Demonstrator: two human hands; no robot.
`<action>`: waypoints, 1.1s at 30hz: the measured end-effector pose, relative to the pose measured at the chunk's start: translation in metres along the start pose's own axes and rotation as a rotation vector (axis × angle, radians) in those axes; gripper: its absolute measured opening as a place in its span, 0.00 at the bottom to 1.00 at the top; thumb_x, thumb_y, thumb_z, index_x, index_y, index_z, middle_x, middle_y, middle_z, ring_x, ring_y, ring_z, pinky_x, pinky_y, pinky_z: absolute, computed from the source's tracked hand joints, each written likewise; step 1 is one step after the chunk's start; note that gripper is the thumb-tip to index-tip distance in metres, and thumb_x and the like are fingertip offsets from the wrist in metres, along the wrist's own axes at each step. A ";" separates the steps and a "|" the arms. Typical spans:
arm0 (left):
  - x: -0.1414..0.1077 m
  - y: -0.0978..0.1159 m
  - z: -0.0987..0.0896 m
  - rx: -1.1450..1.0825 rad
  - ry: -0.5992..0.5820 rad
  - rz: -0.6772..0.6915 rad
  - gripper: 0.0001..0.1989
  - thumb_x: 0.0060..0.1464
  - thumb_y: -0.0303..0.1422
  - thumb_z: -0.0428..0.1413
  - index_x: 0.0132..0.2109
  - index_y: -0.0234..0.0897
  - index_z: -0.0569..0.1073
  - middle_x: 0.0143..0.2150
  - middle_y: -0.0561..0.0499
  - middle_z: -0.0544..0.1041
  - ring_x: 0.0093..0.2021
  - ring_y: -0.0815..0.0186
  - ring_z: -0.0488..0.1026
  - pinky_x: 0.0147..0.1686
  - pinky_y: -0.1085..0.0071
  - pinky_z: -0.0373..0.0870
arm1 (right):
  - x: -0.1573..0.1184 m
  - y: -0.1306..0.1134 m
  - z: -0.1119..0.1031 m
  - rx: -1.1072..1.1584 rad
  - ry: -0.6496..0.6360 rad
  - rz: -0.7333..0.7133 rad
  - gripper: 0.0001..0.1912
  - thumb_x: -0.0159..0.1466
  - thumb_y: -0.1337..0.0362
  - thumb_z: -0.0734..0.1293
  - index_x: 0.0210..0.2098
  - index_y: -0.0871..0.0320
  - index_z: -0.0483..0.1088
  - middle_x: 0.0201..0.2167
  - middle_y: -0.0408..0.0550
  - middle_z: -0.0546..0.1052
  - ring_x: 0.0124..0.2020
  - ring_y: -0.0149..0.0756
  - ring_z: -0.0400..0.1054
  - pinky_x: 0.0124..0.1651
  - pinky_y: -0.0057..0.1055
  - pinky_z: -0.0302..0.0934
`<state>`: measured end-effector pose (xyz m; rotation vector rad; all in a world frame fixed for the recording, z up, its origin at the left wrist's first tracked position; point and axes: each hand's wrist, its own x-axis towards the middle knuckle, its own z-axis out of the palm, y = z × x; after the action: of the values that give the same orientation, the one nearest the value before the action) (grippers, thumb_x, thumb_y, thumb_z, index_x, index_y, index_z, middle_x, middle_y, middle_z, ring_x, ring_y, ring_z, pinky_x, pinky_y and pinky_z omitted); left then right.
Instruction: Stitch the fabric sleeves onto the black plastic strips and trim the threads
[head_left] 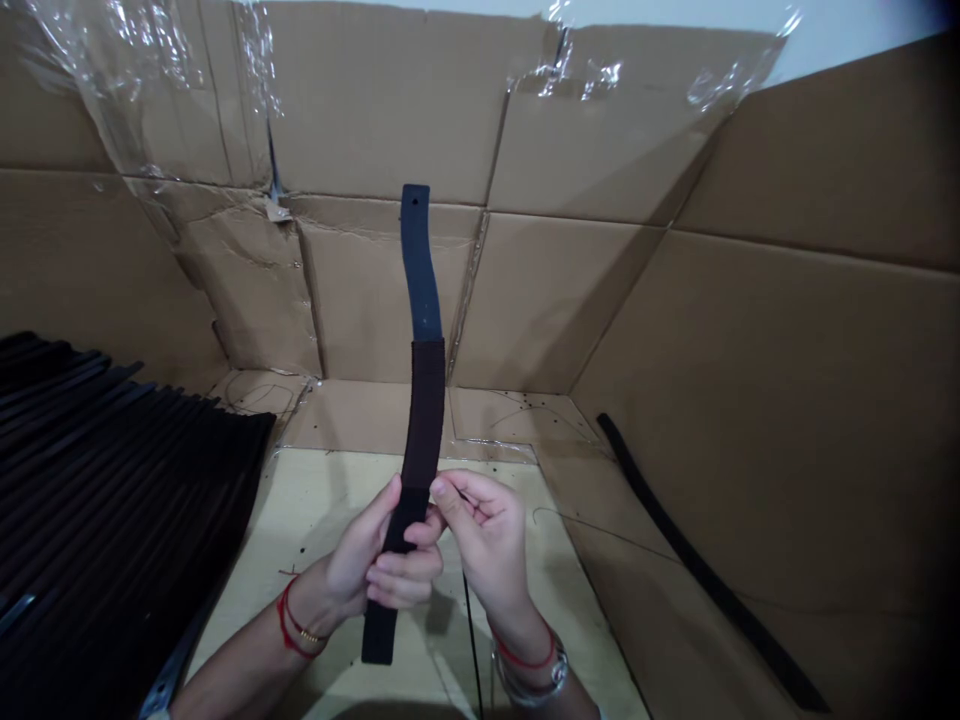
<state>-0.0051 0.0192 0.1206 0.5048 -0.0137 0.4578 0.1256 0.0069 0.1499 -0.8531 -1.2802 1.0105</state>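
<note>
The strap is running nearly straight away from the wearer over the bench, its long axis leaning slightly rightward at the far end and bending gently along the way. Most of its length, including the brown sleeve and the blue-grey end with a small hole, is lying beyond the grip, while a short black tail is sticking out below, towards the body. The left hand is wrapping its fingers firmly around the black part, with its thumb resting along the left edge. The right hand is sitting just beside the opposite edge, near the sleeve's lower end, its fingers curling and its thumb touching the strap; whether that grip is pinching anything, one cannot tell. The left hand is carrying the strap, so it is having the surer hold. Dark strips are lying piled to the left, and a single strip is lying well apart at right. No brand, label or readable writing is showing anywhere.
</note>
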 end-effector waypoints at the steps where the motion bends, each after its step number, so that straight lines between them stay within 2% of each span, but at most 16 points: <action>1: 0.000 0.000 0.001 0.004 0.001 -0.003 0.24 0.54 0.54 0.53 0.28 0.38 0.58 0.14 0.64 0.49 0.11 0.80 0.35 0.08 0.84 0.35 | 0.001 0.001 -0.001 0.010 -0.007 -0.004 0.12 0.60 0.59 0.70 0.25 0.61 0.74 0.17 0.43 0.73 0.18 0.28 0.68 0.20 0.20 0.61; 5: -0.004 0.003 0.002 0.015 0.000 -0.001 0.23 0.55 0.52 0.53 0.28 0.37 0.59 0.14 0.64 0.50 0.11 0.80 0.36 0.08 0.85 0.36 | 0.004 0.001 -0.004 0.015 -0.043 -0.029 0.10 0.60 0.60 0.70 0.26 0.60 0.76 0.18 0.44 0.75 0.20 0.29 0.69 0.23 0.22 0.63; 9: -0.010 0.006 0.001 -0.008 -0.069 0.024 0.23 0.56 0.52 0.51 0.28 0.38 0.58 0.13 0.64 0.49 0.10 0.80 0.37 0.07 0.85 0.39 | 0.003 0.000 -0.002 0.008 -0.076 -0.012 0.07 0.59 0.61 0.71 0.31 0.59 0.79 0.25 0.47 0.80 0.25 0.32 0.72 0.29 0.25 0.67; 12: -0.012 0.007 0.001 0.024 -0.078 0.054 0.23 0.56 0.53 0.51 0.27 0.37 0.59 0.13 0.64 0.49 0.09 0.80 0.37 0.07 0.85 0.39 | 0.000 0.002 0.001 0.048 -0.109 0.033 0.10 0.61 0.58 0.70 0.35 0.58 0.80 0.26 0.48 0.80 0.25 0.33 0.72 0.30 0.27 0.67; 16: -0.009 0.007 0.000 0.120 -0.083 -0.047 0.26 0.57 0.56 0.45 0.31 0.35 0.65 0.13 0.64 0.50 0.09 0.80 0.37 0.07 0.84 0.39 | 0.000 0.005 0.001 0.047 -0.071 0.002 0.11 0.61 0.58 0.69 0.34 0.58 0.80 0.24 0.47 0.79 0.21 0.31 0.69 0.25 0.26 0.65; 18: -0.007 0.006 -0.002 0.228 0.020 0.006 0.27 0.58 0.56 0.43 0.35 0.35 0.66 0.13 0.63 0.53 0.09 0.79 0.40 0.07 0.84 0.43 | 0.001 0.007 0.000 0.028 -0.017 -0.023 0.10 0.62 0.59 0.69 0.31 0.59 0.79 0.21 0.45 0.77 0.19 0.29 0.67 0.23 0.24 0.63; 21: -0.005 0.003 -0.004 0.492 0.370 0.272 0.24 0.60 0.53 0.44 0.37 0.35 0.67 0.15 0.60 0.61 0.10 0.77 0.51 0.09 0.83 0.54 | 0.003 0.010 0.001 -0.033 0.057 -0.073 0.12 0.62 0.60 0.68 0.27 0.60 0.77 0.19 0.44 0.75 0.19 0.30 0.67 0.22 0.24 0.62; 23: -0.005 0.002 -0.003 0.628 0.551 0.378 0.22 0.61 0.51 0.44 0.37 0.35 0.66 0.15 0.59 0.63 0.12 0.76 0.55 0.11 0.82 0.58 | 0.004 0.011 0.003 -0.069 0.070 -0.114 0.11 0.63 0.61 0.68 0.28 0.60 0.77 0.20 0.45 0.75 0.21 0.32 0.69 0.23 0.25 0.64; 24: -0.006 0.001 -0.001 0.654 0.587 0.378 0.22 0.61 0.51 0.45 0.36 0.35 0.66 0.15 0.59 0.62 0.12 0.76 0.55 0.11 0.82 0.58 | 0.004 0.011 0.004 -0.080 0.066 -0.134 0.11 0.63 0.61 0.67 0.28 0.59 0.77 0.20 0.45 0.76 0.21 0.32 0.69 0.24 0.25 0.65; 27: -0.007 0.002 0.005 0.623 0.589 0.320 0.22 0.59 0.53 0.45 0.34 0.36 0.65 0.14 0.62 0.57 0.12 0.78 0.50 0.09 0.83 0.55 | 0.001 0.010 0.007 -0.118 0.080 -0.184 0.10 0.63 0.63 0.67 0.28 0.60 0.76 0.20 0.46 0.77 0.21 0.33 0.71 0.24 0.26 0.66; 33: -0.006 0.001 0.009 0.622 0.611 0.333 0.24 0.57 0.55 0.46 0.34 0.37 0.64 0.15 0.63 0.56 0.12 0.78 0.48 0.09 0.83 0.53 | -0.004 0.011 0.010 -0.165 0.146 -0.235 0.10 0.63 0.65 0.67 0.26 0.59 0.75 0.20 0.46 0.77 0.20 0.32 0.69 0.23 0.25 0.64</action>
<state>-0.0097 0.0134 0.1284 0.9596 0.6576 0.9381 0.1147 0.0068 0.1396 -0.8624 -1.3159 0.6526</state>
